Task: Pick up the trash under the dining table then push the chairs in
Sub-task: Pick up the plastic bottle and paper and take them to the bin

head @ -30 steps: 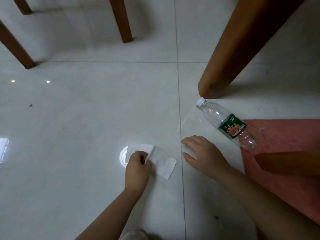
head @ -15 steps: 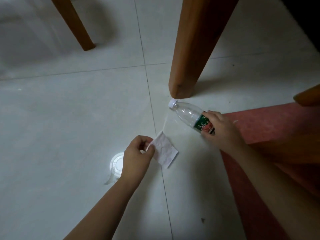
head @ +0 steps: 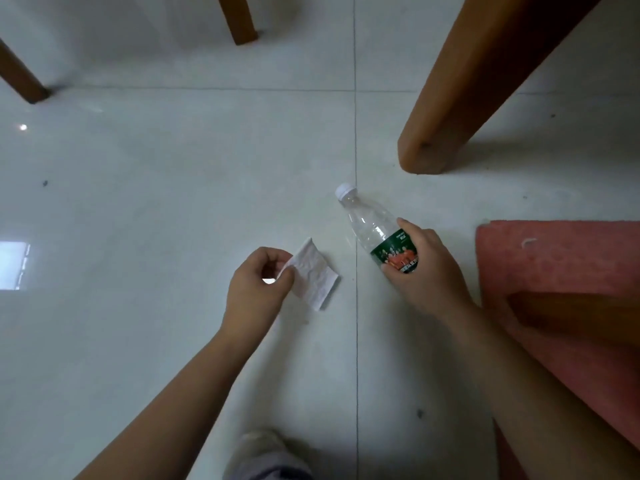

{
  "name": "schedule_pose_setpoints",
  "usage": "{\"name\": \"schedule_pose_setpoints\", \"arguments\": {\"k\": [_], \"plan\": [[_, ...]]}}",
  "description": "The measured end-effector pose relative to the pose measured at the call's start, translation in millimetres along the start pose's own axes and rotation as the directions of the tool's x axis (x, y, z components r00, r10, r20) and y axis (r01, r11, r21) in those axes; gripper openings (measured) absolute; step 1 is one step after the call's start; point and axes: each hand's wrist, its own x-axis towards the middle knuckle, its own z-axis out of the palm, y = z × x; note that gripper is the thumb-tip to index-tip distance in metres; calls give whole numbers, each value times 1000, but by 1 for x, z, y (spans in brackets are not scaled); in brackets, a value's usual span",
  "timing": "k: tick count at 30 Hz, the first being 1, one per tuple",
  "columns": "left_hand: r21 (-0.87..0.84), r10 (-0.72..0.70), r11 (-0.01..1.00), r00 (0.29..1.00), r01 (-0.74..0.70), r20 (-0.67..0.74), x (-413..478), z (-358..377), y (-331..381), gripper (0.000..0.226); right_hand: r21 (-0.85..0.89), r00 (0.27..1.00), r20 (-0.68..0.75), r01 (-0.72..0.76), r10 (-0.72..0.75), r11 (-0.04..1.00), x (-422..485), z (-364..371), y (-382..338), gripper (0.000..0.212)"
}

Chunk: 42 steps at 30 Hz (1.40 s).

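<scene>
Over tiles (head: 145,209): one bottle (head: 370,230), one tissue (head: 316,279).

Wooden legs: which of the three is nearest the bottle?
The thick leg at upper right, just beyond the bottle; both thin legs stand farther left.

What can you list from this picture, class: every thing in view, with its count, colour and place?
plastic bottle: one, clear with white cap and green-red label, right of centre, gripped by the right hand
tissue: one, white, centre, pinched by the left hand
thick wooden leg: one, brown, upper right
thin wooden legs: two, brown, top centre and upper left
mat: one, red, right edge
floor: one, glossy white tiles, throughout
hands: two, bare, reaching in from the bottom edge
</scene>
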Motion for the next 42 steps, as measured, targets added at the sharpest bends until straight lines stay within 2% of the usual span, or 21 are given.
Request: {"name": "schedule_pose_setpoints", "arguments": {"k": [7,15,23,29,33,42], "plan": [[-1,-120,993,986,121,-112,-75,-57,31,20,32,990,136,31,-35,999,-53,-39,-64,76],[-105,-186,980,961,167,-207,-169,-110,120,24,122,967,254,-27,-5,992,-145,-127,-140,75],[-304,-282,935,902,183,-326,-258,-168,224,17,216,972,235,-35,-17,976,-222,-249,-237,70],[-351,-317,919,862,177,-394,-327,-216,291,16,254,984,167,10,-54,967,-271,-337,-314,67],[-363,-291,921,869,141,-401,-368,-250,336,16,283,981,178,18,-71,959,-306,-383,-368,68],[-225,-154,973,863,48,-481,-437,-348,393,23,265,940,258,155,-225,952,-375,-432,-488,68]]}}
